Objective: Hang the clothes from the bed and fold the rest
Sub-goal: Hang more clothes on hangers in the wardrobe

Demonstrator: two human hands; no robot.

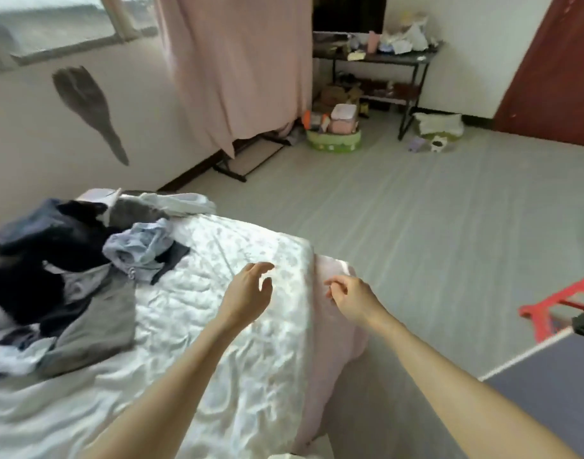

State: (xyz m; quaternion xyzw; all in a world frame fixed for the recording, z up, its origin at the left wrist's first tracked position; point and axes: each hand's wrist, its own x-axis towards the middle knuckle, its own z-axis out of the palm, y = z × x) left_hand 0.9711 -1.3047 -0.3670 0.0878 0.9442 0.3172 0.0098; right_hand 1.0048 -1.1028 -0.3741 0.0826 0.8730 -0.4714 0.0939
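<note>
Both hands hover empty, left hand [247,293] spread, right hand [350,298] seemingly loose-curled; best reach left for the clothes pile [62,270] on the bed [251,342].

bed: the bed [217,326] fills the lower left of the frame
clothes: pile of clothes [68,270] on the bed's left side
curtain: curtain [237,61] at upper centre
shelf rack: shelf rack [376,58] right of the curtain
stool: stool [555,306] at the right edge
</note>
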